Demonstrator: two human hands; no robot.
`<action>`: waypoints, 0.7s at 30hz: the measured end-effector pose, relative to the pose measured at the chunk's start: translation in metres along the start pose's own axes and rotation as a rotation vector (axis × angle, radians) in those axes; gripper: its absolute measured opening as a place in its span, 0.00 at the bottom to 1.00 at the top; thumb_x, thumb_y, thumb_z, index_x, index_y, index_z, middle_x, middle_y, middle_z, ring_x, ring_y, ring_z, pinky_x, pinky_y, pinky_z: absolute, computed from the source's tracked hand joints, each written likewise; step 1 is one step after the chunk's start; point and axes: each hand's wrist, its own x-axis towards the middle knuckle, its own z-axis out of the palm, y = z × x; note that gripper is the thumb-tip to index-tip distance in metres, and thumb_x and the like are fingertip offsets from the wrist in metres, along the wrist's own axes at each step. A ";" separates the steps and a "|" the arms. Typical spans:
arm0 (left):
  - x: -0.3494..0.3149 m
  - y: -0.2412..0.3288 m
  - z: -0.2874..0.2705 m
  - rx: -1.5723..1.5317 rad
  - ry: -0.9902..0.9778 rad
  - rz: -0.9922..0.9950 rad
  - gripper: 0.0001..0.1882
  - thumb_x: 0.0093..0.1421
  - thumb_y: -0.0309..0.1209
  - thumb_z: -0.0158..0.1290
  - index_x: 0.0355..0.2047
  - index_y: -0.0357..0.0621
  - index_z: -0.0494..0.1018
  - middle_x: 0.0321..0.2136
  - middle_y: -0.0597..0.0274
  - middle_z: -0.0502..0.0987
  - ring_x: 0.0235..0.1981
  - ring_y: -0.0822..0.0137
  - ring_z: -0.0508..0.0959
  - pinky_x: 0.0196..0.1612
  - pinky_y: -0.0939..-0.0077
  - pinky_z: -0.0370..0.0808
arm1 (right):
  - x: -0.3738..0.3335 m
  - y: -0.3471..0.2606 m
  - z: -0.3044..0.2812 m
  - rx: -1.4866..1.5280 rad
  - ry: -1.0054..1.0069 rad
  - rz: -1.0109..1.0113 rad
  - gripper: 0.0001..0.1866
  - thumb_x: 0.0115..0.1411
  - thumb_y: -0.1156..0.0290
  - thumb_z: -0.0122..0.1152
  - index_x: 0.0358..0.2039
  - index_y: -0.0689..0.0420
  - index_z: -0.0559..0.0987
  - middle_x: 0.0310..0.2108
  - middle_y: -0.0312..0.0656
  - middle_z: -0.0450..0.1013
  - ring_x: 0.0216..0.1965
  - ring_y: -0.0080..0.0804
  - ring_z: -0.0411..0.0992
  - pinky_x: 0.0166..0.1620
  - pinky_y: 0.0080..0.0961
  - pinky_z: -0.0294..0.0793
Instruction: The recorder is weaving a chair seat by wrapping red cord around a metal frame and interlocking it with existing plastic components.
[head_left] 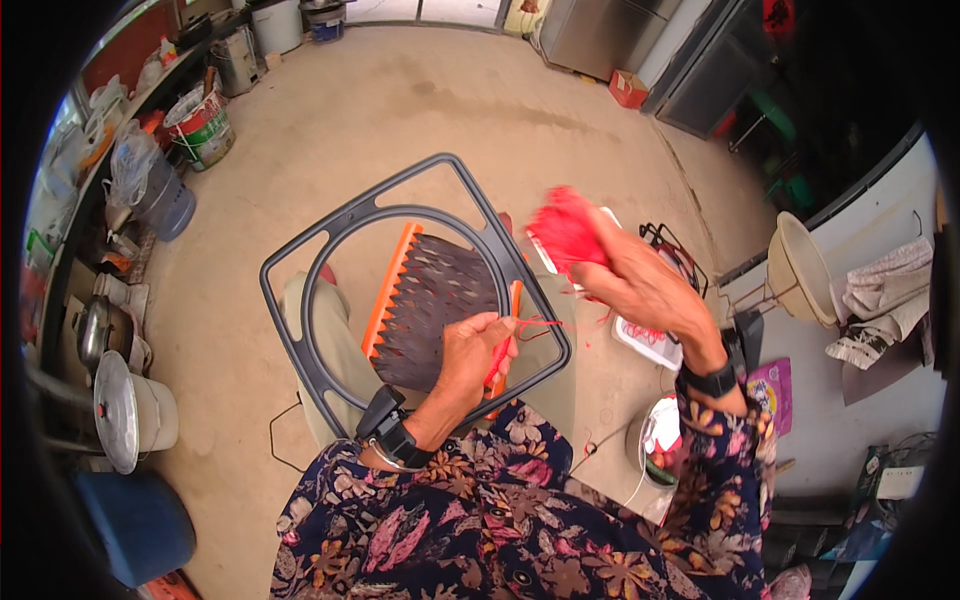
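On my lap rests a dark grey square frame (283,325) with a round ring inside it. Within the ring lies a dark panel (440,285) of wavy strips, edged on the left by an orange toothed bar (392,290). At the panel's right side, by a second orange bar (515,297), my left hand (470,352) is closed, pinching red thread (540,323); a red piece shows under its fingers. My right hand (630,270), raised beyond the frame's right side, grips a motion-blurred red thread bundle (563,228). A white edge shows beside the bundle.
At right, a white tray (650,345) holds red thread, near a pot (655,440) and a purple packet (771,395). Buckets, including a green-and-red one (203,130), and a lidded pail (150,415) line the left. A red box (628,90) stands far right.
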 end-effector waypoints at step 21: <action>-0.004 0.005 -0.011 -0.267 -0.299 -0.154 0.18 0.67 0.35 0.41 0.51 0.35 0.66 0.22 0.57 0.71 0.16 0.69 0.70 0.17 0.77 0.66 | -0.050 0.093 0.069 0.581 0.035 0.398 0.11 0.54 0.66 0.67 0.33 0.59 0.79 0.23 0.32 0.74 0.26 0.16 0.70 0.32 0.17 0.70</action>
